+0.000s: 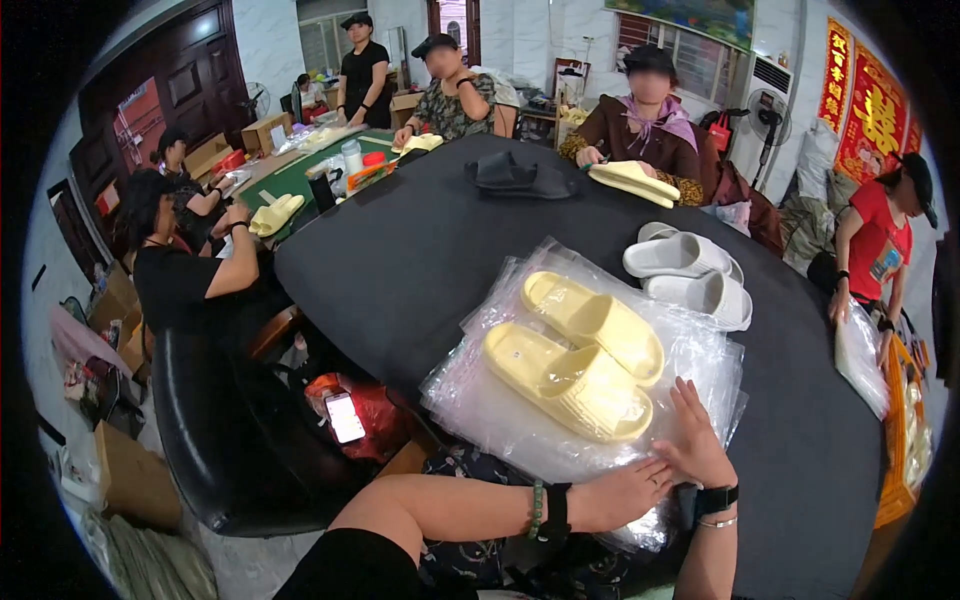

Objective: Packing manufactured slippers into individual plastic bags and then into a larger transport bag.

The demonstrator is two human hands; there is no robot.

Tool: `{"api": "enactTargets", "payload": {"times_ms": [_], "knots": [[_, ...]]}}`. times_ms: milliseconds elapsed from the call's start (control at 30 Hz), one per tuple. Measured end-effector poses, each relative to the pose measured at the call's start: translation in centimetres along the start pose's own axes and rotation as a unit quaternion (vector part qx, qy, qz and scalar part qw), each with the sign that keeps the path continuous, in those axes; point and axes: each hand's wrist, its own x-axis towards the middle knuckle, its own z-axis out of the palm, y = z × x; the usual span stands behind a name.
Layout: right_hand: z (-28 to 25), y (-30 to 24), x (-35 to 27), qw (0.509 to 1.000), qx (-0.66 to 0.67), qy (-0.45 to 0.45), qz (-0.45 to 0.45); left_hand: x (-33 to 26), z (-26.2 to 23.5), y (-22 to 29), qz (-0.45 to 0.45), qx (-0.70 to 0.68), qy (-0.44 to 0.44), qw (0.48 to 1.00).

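Observation:
A pair of pale yellow slide sandals [598, 395] lies side by side on a stack of clear plastic bags [700, 350], straps toward me. I cannot tell whether the pair is inside the top bag. My left hand [622, 494] reaches across from the left and rests flat on the near edge of the plastic, fingers stretched out. Beside it, touching its fingertips, my right hand [697, 440] lies on the plastic just right of the nearer sandal, its fingers extended. Neither hand holds anything.
Grey slides [690, 275] lie right of the bags on the black tabletop [400, 260]. A black slide [515, 175] sits farther back. Across the table, a person holds yellow slides [635, 182]. A black chair [230, 430] and lit phone [345, 417] are at left; an orange crate [900, 470] at right.

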Motion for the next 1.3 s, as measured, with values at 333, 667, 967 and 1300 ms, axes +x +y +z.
{"api": "enactTargets", "payload": {"times_ms": [333,667,967,1300], "knots": [[-0.5,-0.2,0.9,1.0,0.004,0.019,-0.007,0.2,-0.5,-1.3,0.014,-0.013,-0.012,1.0],[-0.1,-1.1,-1.6,0.999,-0.05,0.0,-0.023,0.2,-1.0,-0.2,0.05,-0.062,-0.004,0.997],[0.0,0.0,-0.3,0.999,-0.037,0.0,-0.011,-0.5,-14.3,-6.1,-0.116,-0.163,0.168,0.965],[0.3,-0.4,-0.1,0.999,-0.041,-0.008,-0.009,-10.3,-16.8,-21.3,-0.371,0.01,0.165,0.914]]}}
